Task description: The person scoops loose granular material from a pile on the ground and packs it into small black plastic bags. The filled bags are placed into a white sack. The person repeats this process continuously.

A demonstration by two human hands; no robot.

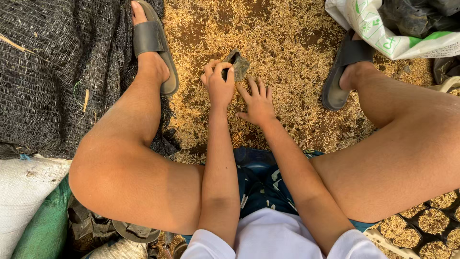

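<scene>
I see a small dark plastic pouch [238, 62], crumpled and soft, its mouth held open just above the husk-strewn ground [287, 52]. My left hand [219, 81] pinches its rim, fingers curled tight around it. My right hand [258, 103] lies beside it, fingers spread flat on the dry, golden, flaky husks.

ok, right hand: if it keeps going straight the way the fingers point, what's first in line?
The right hand lies flat on the husk-covered ground, fingers pointing ahead and slightly left. First in line looks like the small dark bag that the left hand holds, though depth is unclear.
</scene>
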